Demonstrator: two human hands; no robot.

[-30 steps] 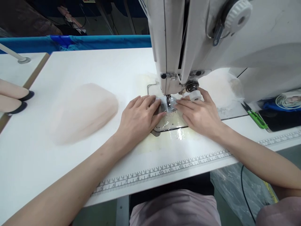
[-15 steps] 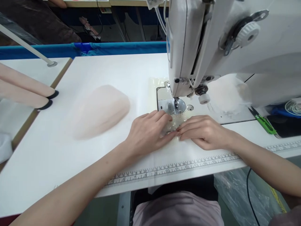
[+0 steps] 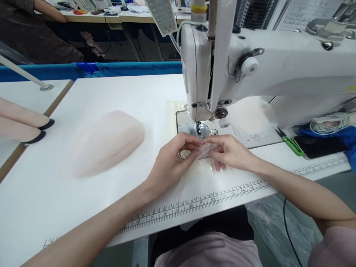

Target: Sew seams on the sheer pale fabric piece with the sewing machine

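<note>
Between my two hands, just in front of the sewing machine's (image 3: 194,74) needle, is a small piece of thin, sheer pale fabric (image 3: 205,150). My left hand (image 3: 176,155) pinches its left side with thumb and fingers. On the other side my right hand (image 3: 232,150) grips it, fingers curled. The presser foot (image 3: 198,130) sits over the shiny metal needle plate (image 3: 187,128), just beyond my fingertips. Left of my hands, a pale pink sheer fabric piece (image 3: 119,141) lies flat on the white table. My fingers partly hide the held fabric.
Green thread snips (image 3: 292,144) and a dark flat object (image 3: 322,144) lie at the right. More pale fabric (image 3: 251,115) rests under the machine arm. A printed ruler (image 3: 191,205) follows the front edge. Two pink rolls with black ends (image 3: 25,122) jut in at left. A person's arm (image 3: 50,10) shows behind.
My hands have come up from the table surface, now pinching the sheer fabric between them. The view has shifted, showing more of the machine and the table behind.
</note>
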